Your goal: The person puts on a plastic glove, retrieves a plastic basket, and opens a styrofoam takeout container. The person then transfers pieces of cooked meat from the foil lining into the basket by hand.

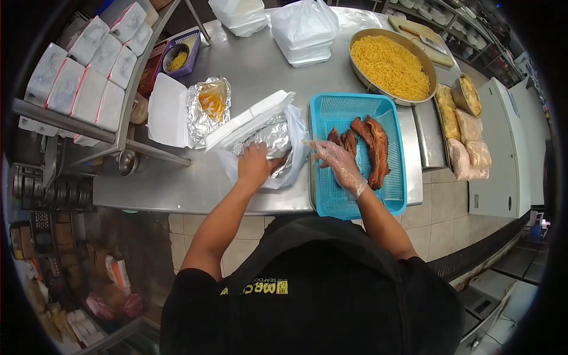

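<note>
My left hand (254, 164) is bare and closes on crumpled aluminium foil (273, 139) in a white foam box. The box's lid (251, 120) stands tilted up, and a thin white plastic bag (297, 133) surrounds the box. My right hand (340, 165) wears a clear plastic glove. Its fingers are apart, above the left side of a blue plastic basket (399, 160). Dark reddish-brown strips of roasted meat (377, 151) lie in that basket, and the smaller pieces (348, 141) are just beyond my right fingers.
Left of my left hand, an open foam box (167, 112) holds foil with orange-yellow food (212, 105). A large pan of yellow noodles (393, 65) stands behind the basket. Bagged foam boxes (305, 29) sit at the back. A metal shelf (133, 118) borders the left.
</note>
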A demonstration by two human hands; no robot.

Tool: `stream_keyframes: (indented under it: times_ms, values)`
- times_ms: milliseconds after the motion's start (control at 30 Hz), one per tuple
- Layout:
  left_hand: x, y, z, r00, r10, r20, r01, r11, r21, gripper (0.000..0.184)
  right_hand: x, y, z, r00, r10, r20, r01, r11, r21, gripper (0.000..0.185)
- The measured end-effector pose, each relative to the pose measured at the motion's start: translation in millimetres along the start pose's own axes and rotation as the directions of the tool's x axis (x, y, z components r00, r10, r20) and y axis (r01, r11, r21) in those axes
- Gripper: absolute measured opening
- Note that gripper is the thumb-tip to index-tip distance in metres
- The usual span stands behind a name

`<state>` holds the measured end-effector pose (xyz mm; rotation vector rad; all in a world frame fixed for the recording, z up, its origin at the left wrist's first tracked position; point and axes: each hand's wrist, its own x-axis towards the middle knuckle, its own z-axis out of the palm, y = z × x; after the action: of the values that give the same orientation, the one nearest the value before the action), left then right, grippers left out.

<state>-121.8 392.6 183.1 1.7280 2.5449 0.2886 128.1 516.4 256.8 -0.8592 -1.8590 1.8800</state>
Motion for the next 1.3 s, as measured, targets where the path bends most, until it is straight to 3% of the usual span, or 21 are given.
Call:
stream_keyframes:
  times_ms: [33, 133, 200, 300, 367, 433, 500, 533, 600, 700, 767, 833, 900, 933, 1000, 1033, 1100, 1167, 1233, 1267, 1300]
  values:
    - [8.3, -0.6, -11.2, 0.996, -0.046, 0.071, 0.047, 0.999, -0.020, 0.037, -0.8, 1.2, -0.3, 1.000, 0.001, 0.001, -0.001, 1.000, -0.026, 0.056]
    - [30.8, -37.0, -9.5, 1.000, 0.000, 0.019, 0.002, 0.998, -0.065, 0.030, 1.2, 0.6, -0.3, 1.000, 0.017, 0.009, -0.016, 0.992, -0.128, 0.054]
    - [47.2, -56.7, -20.5, 0.975, -0.101, -0.199, 0.066, 0.982, -0.177, 0.025, 2.9, 0.4, 3.1, 0.999, -0.038, -0.018, 0.033, 0.978, -0.207, 0.053]
    - [81.3, -87.5, -53.1, 0.936, -0.304, -0.179, 0.245, 0.925, -0.291, 0.026, 4.9, -9.4, 13.1, 0.990, -0.137, -0.018, 0.118, 0.910, -0.397, 0.051]
    - [94.1, -95.3, -62.8, 0.930, -0.327, -0.168, 0.273, 0.921, -0.279, 0.026, 14.9, -18.8, 27.8, 0.951, -0.301, 0.078, 0.290, 0.767, -0.572, 0.043]
    - [107.1, -95.4, -68.6, 0.892, -0.447, -0.068, 0.430, 0.885, -0.179, 0.027, 32.0, -65.4, 54.0, 0.934, -0.218, 0.282, 0.349, 0.717, -0.603, 0.038]
    - [119.3, -94.1, -70.1, 0.890, -0.456, -0.031, 0.449, 0.885, -0.122, 0.030, 70.6, -22.0, 86.5, 0.810, -0.335, 0.482, 0.585, 0.510, -0.630, 0.036]
    - [125.6, -94.7, -69.9, 0.899, -0.437, -0.028, 0.435, 0.899, -0.058, 0.030, 89.0, -10.3, 98.4, 0.809, -0.333, 0.485, 0.587, 0.504, -0.634, 0.036]
    - [130.3, -97.6, -68.4, 0.902, -0.430, -0.025, 0.430, 0.903, 0.003, 0.030, 121.3, 6.1, 113.6, 0.830, -0.174, 0.529, 0.546, 0.442, -0.712, 0.031]
    - [121.8, -80.6, -68.4, 0.947, -0.297, -0.125, 0.321, 0.895, 0.310, 0.026, 163.6, 16.9, 95.9, 0.907, -0.201, 0.369, 0.397, 0.124, -0.909, 0.031]
    - [87.0, -42.1, -96.9, 0.955, -0.074, -0.286, 0.162, 0.942, 0.295, 0.031, 190.5, 30.0, 71.5, 0.955, -0.093, 0.280, 0.290, 0.112, -0.951, 0.027]
    - [55.7, -29.9, -76.9, 0.898, 0.259, -0.356, -0.136, 0.932, 0.336, 0.036, 203.9, 42.1, 57.9, 0.964, -0.100, 0.248, 0.262, 0.171, -0.950, 0.027]
    - [31.4, -27.6, -40.2, 0.836, 0.486, -0.256, -0.408, 0.861, 0.304, 0.045, 213.5, 54.0, 58.0, 0.962, -0.074, 0.264, 0.273, 0.172, -0.946, 0.030]
    - [25.0, -28.7, -35.0, 0.889, 0.431, -0.153, -0.349, 0.855, 0.384, 0.049, 215.7, 56.3, 59.5, 0.961, -0.108, 0.253, 0.270, 0.209, -0.940, 0.032]
    - [26.1, -43.7, -43.9, 0.987, 0.122, -0.102, -0.099, 0.974, 0.204, 0.054, 228.4, 77.6, 59.8, 0.979, -0.158, 0.131, 0.180, 0.347, -0.920, 0.043]
    - [35.5, -54.4, -50.6, 0.997, -0.078, 0.011, 0.070, 0.943, 0.325, 0.063, 219.1, 59.6, 63.1, 0.978, -0.162, 0.130, 0.180, 0.348, -0.920, 0.043]
    - [51.2, -98.0, -43.2, 0.984, -0.123, -0.129, 0.161, 0.924, 0.347, 0.066, 191.9, 30.9, 68.0, 0.982, -0.009, 0.190, 0.189, 0.164, -0.968, 0.049]
    - [68.3, -127.9, -40.8, 0.977, -0.200, -0.068, 0.210, 0.898, 0.386, 0.065, 189.6, 49.9, 70.0, 0.978, -0.110, 0.178, 0.194, 0.157, -0.968, 0.048]
    - [80.2, -130.0, -47.6, 0.970, -0.242, -0.004, 0.227, 0.904, 0.363, 0.064, 159.5, 13.8, 73.4, 0.955, -0.008, 0.295, 0.295, 0.031, -0.955, 0.045]
    - [87.1, -123.9, -53.3, 0.969, -0.245, -0.002, 0.229, 0.905, 0.358, 0.064, 167.9, 48.5, 67.2, 0.881, -0.055, 0.470, 0.448, -0.218, -0.867, 0.042]
    - [92.4, -117.5, -56.0, 0.952, -0.304, 0.027, 0.277, 0.900, 0.337, 0.062, 162.1, 44.9, 67.2, 0.881, -0.046, 0.471, 0.451, -0.220, -0.865, 0.042]
